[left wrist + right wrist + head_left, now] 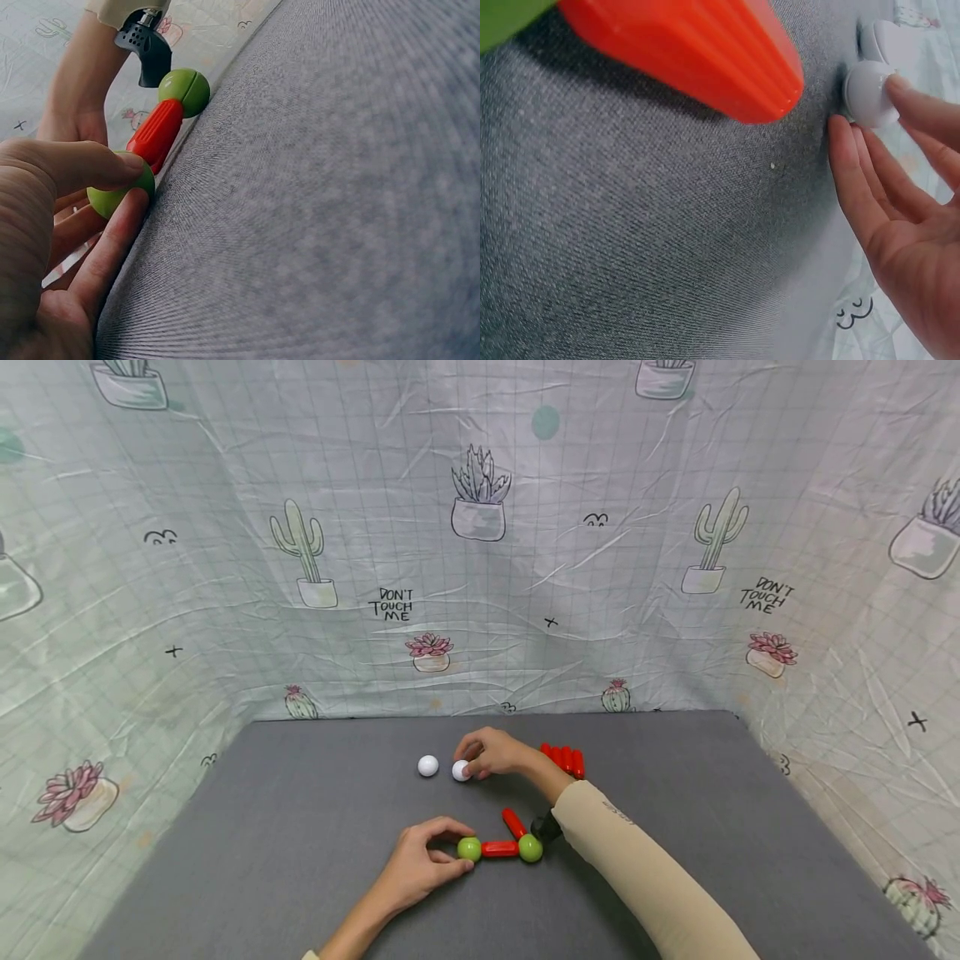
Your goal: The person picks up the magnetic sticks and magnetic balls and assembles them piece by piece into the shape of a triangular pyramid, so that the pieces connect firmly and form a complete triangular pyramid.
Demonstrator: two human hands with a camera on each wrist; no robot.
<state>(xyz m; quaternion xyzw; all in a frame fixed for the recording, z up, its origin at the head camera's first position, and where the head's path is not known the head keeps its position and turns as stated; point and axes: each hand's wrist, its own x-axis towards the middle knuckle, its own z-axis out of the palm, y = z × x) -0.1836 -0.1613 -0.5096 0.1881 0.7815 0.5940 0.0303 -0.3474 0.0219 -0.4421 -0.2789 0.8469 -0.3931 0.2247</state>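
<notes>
My left hand (422, 862) pinches a green ball (469, 849) between thumb and fingers, low on the grey table. A red rod (500, 849) joins that ball to a second green ball (530, 848). From the second ball another red rod (514, 823) points back and to the left, its far end free. Farther back, my right hand (495, 753) has thumb and fingers around a white ball (868, 96). Close to its left lies another white ball (428, 766), apart from the hand.
Several red rods (567, 762) lie side by side behind my right forearm, which partly covers them. A black wrist device (547, 827) under the right sleeve (637, 860) hangs right by the second green ball. Patterned cloth (480, 585) surrounds the table (315, 793) at the back and sides.
</notes>
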